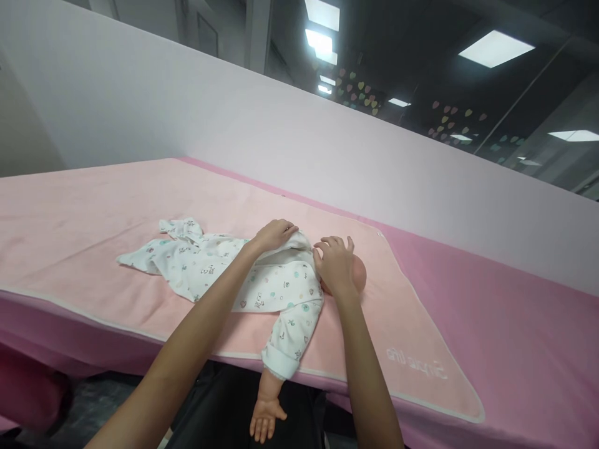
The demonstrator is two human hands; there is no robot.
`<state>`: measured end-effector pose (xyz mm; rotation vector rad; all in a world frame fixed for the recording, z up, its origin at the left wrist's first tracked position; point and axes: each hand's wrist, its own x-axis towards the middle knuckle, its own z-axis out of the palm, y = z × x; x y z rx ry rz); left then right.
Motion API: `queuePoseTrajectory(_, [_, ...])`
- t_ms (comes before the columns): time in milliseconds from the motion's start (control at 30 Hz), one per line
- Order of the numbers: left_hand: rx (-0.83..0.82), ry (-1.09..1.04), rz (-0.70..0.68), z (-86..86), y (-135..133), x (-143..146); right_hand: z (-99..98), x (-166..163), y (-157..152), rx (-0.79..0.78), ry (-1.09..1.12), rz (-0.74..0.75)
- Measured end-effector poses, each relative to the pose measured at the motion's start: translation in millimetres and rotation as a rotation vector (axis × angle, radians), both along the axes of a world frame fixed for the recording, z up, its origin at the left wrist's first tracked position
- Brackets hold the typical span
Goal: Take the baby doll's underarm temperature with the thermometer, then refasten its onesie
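Observation:
A baby doll lies on its back on the pink mat, its bald head (359, 274) to the right and mostly behind my right hand. It wears a white baby romper (281, 284) with small printed motifs, whose legs stretch flat to the left. One sleeved arm hangs over the near edge, with the doll's hand (267, 419) showing below the cuff. My left hand (276, 235) is closed on the romper's front edge near the chest, lifting the cloth a little. Over the doll's face and collar, my right hand (335, 262) has its fingers spread; its fingertip contact is partly hidden.
The peach-pink mat (412, 337) with a white border covers much of a darker pink padded surface (515, 312). A white low wall (243, 131) runs along the back, with dark glass above it. A red object (28, 386) stands at the lower left.

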<state>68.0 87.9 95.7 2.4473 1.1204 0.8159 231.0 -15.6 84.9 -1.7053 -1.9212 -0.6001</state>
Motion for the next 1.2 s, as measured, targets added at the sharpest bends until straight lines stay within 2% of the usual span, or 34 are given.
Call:
queuePoseTrajectory(133, [-0.038,-0.039,0.050,-4.5,-9,-1,2.2,-19,22,-0.229,-0.136,-0.091])
queuePoseTrajectory(267, [-0.036,-0.041,0.012,-5.4,-19,-4,0.7,-21,27,-0.259,-0.165,-0.146])
queuePoseTrajectory(367, [0.027,0.012,-0.011,-5.2,-27,-4,8.7,-17,6,-0.173,-0.049,-0.197])
queuePoseTrajectory(500, [0.221,0.201,0.081,-6.3,-36,4,32.2,-7,-44,0.066,0.334,-0.281])
queuePoseTrajectory(567, [0.310,0.280,0.099,-7.0,-41,9,43.8,-3,-70,0.234,0.555,-0.267])
queuePoseTrajectory(633, [0.357,0.300,0.044,-7.3,-46,12,52.7,-2,-91,0.371,0.744,-0.175])
queuePoseTrajectory(733, [0.339,0.267,-0.082,-7.7,-52,15,61.8,-8,-108,0.474,0.914,0.011])
queuePoseTrajectory(833, [0.238,0.239,-0.179,-9.3,-56,17,69.5,-18,-115,0.513,0.955,0.094])
queuePoseTrajectory(933, [0.159,0.197,-0.159,-11.8,-55,18,74.4,-26,-118,0.525,0.969,0.134])
queuePoseTrajectory(1000, [0.130,0.173,-0.103,-13.0,-54,19,70.5,-26,-121,0.528,0.975,0.135])
queuePoseTrajectory(1067, [0.100,0.152,-0.056,-13.6,-52,20,55.9,-21,-126,0.520,0.987,0.094])
queuePoseTrajectory(1133, [0.058,0.130,-0.043,-14.1,-51,21,29.6,-12,-134,0.486,1.024,0.012])
queuePoseTrajectory(1200, [0.014,0.117,-0.068,-15.3,-49,21,-5.2,0,-144,0.415,1.083,-0.102])
